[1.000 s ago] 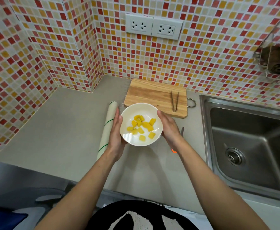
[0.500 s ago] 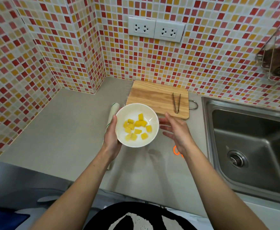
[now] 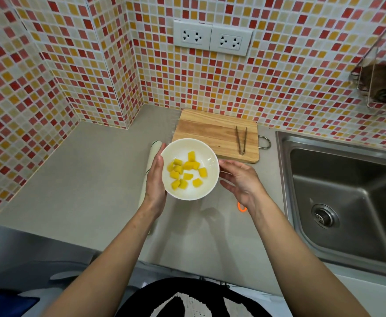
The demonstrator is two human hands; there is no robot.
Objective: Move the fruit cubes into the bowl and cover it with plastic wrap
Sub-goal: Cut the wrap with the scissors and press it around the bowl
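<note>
Holding white bowl [image 3: 206, 191] of fruit cubes [image 3: 186, 172]: left hand [image 3: 155, 177]; right hand [image 3: 240, 179] beside rim, fingers relaxed, empty.

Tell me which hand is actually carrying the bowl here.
The left hand carries the bowl, fingers wrapped round its left rim. The right hand hangs beside the right rim with fingers spread, holding nothing.

Bare forearms; black top [image 3: 194, 298] (white print)
</note>
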